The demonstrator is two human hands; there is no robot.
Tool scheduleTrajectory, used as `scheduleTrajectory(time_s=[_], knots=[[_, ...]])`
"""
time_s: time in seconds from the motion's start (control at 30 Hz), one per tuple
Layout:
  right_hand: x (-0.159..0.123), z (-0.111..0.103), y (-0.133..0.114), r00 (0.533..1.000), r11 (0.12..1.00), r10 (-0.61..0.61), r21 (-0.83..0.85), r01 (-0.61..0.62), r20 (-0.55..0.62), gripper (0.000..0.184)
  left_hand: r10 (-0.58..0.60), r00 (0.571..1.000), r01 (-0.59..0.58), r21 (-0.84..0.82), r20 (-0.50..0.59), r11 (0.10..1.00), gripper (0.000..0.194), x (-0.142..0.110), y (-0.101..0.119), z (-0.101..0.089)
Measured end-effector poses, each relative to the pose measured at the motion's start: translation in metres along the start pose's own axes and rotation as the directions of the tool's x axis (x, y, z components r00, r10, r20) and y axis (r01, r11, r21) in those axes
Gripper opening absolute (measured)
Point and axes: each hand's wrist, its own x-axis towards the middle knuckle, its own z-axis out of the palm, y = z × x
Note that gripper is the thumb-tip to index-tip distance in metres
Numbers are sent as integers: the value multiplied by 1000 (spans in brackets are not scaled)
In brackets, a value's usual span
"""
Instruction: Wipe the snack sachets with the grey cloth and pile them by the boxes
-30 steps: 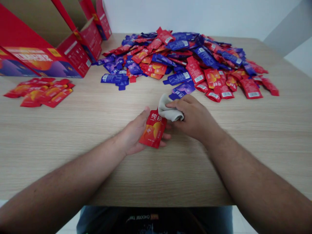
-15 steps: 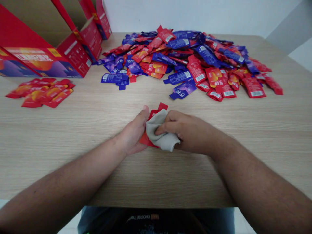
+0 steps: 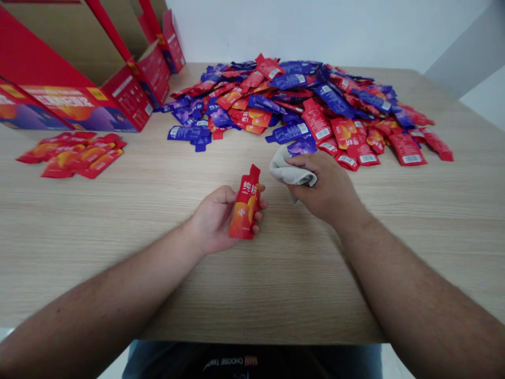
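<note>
My left hand (image 3: 219,221) holds a red gel sachet (image 3: 245,205) upright, its spout pointing away from me and its printed face showing white Chinese characters and an orange design. To the right, my right hand (image 3: 323,184) grips a folded grey cloth (image 3: 286,168), which is apart from the sachet. Those fingers are close to a purple sachet (image 3: 302,147) at the near edge of a large heap of mixed red and purple sachets (image 3: 300,102).
A smaller group of red sachets (image 3: 74,156) lies on the light wood table (image 3: 276,300) at left. Red cardboard display boxes (image 3: 79,100) stand behind them at the back left, and a white wall (image 3: 315,26) rises behind the table.
The cloth has come off the red sachet and moved to the right and away from me in my right hand. My left hand now holds the sachet upright, fully visible.
</note>
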Motion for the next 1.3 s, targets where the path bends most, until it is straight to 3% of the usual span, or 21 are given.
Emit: scheduleTrajectory(time_s=[0.23,0.37,0.47,0.63,0.73,0.87,1.07,1.2,1.3], knots=[[2,-5,2,993,996,85,4,-85,-87,31,145,983,-135,93,-113,986,15,6,-4,7],[1,-13,1,984,996,92,-3,-93,-150,30,145,960,-140,36,-238,989,16,5,-3,14],[1,-19,-4,982,999,49,-4,-50,-183,31,121,969,-123,7,-216,992,23,3,-2,15],[-7,-14,-27,985,987,-161,-10,161,-64,36,74,995,-73,17,-71,997,46,3,-8,12],[-17,1,-46,978,981,-192,22,190,83,41,143,986,-136,87,-86,987,59,5,-16,15],[-25,14,-55,910,965,-257,137,224,325,42,241,956,-226,107,-165,968,65,9,-23,20],[-20,15,-41,967,991,-132,59,122,216,44,205,977,-194,155,-63,969,69,9,-21,15],[-22,16,-45,936,974,-214,135,182,279,44,252,965,-243,122,-68,962,65,9,-22,12],[-21,17,-42,960,984,-169,95,151,224,43,207,977,-196,166,-52,966,68,9,-22,10]])
